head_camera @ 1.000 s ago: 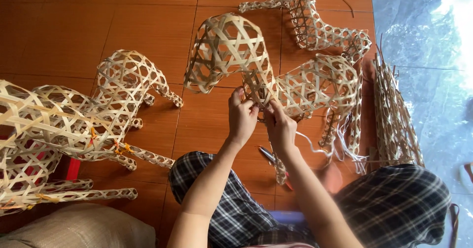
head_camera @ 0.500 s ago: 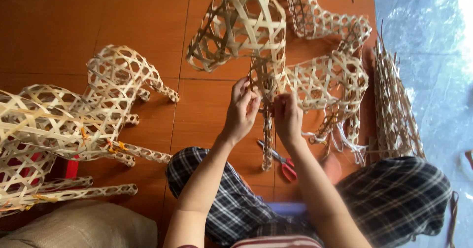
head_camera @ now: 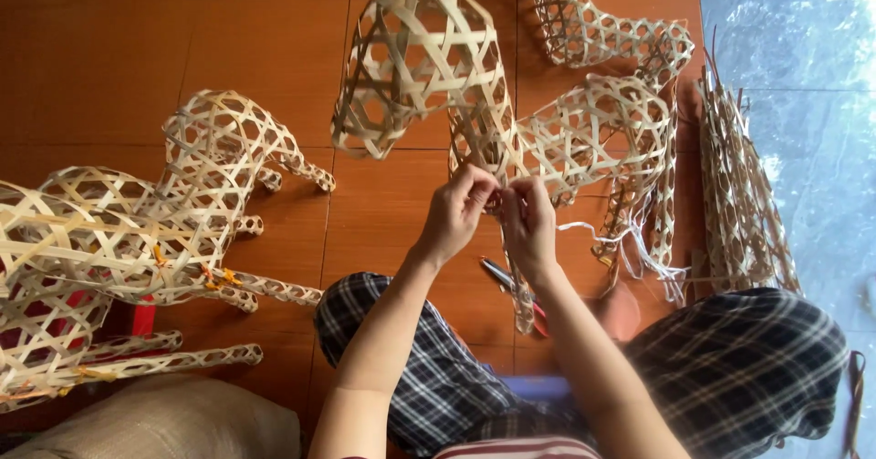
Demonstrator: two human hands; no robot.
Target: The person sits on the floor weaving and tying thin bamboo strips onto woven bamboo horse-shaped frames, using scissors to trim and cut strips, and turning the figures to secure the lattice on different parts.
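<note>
A woven bamboo lattice figure [head_camera: 420, 53] with a rounded hollow body and a narrow neck is held up over the orange tiled floor. My left hand [head_camera: 456, 208] pinches the narrow woven part just below the rounded body. My right hand [head_camera: 529, 222] grips the same narrow part right beside it, fingertips almost touching the left hand's. A thin woven leg [head_camera: 522, 299] hangs down below my hands. Scissors with red handles [head_camera: 511, 281] lie on the floor under my right wrist. My legs in plaid trousers [head_camera: 429, 368] are crossed below.
Finished woven bamboo animal figures [head_camera: 196, 162] stand at the left, and more woven pieces [head_camera: 602, 130] lie at the upper right. A bundle of bamboo strips [head_camera: 744, 203] lies along the right by clear plastic sheeting [head_camera: 803, 76]. A burlap sack [head_camera: 173, 422] sits at bottom left.
The woven figure has risen and tilted, its rounded body now higher in view. Both hands stayed together on the narrow part and shifted slightly upward.
</note>
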